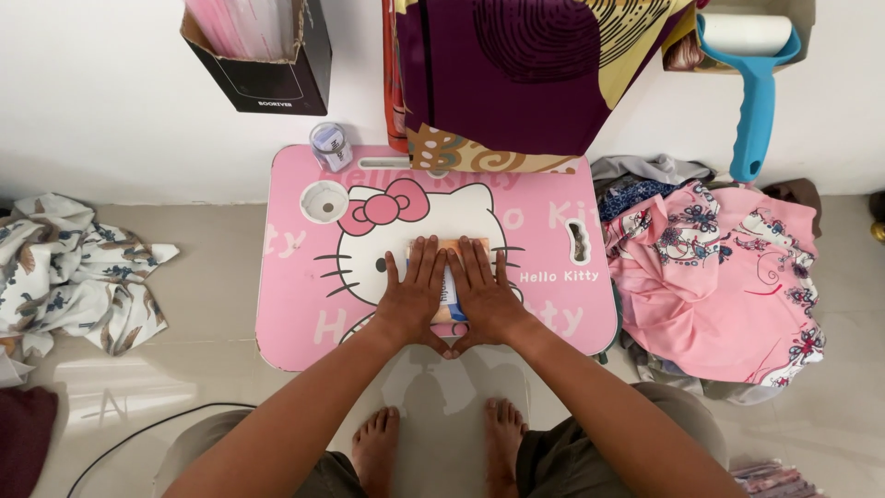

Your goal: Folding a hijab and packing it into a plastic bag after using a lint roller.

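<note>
Left hand [412, 293], right hand [482, 295] flat, fingers spread, pressing small packet [449, 288] at counter [295, 323] centre; looks light, soft, likely slippery; grip 12 o'clock edge.

Table [295, 314] sides bare; jar [330, 146], hanging cloth [516, 74] block rear.

A small pink table [295, 323] with a cartoon cat print is set on a pale tiled floor [203, 240]. A flat folded orange packet [449, 277] is pressed onto it under the left hand [412, 293] and the right hand [482, 295]. Up and left of the left hand, a small clear jar [330, 146] is placed at the table's far edge, beside a round cup recess [324, 202].
</note>
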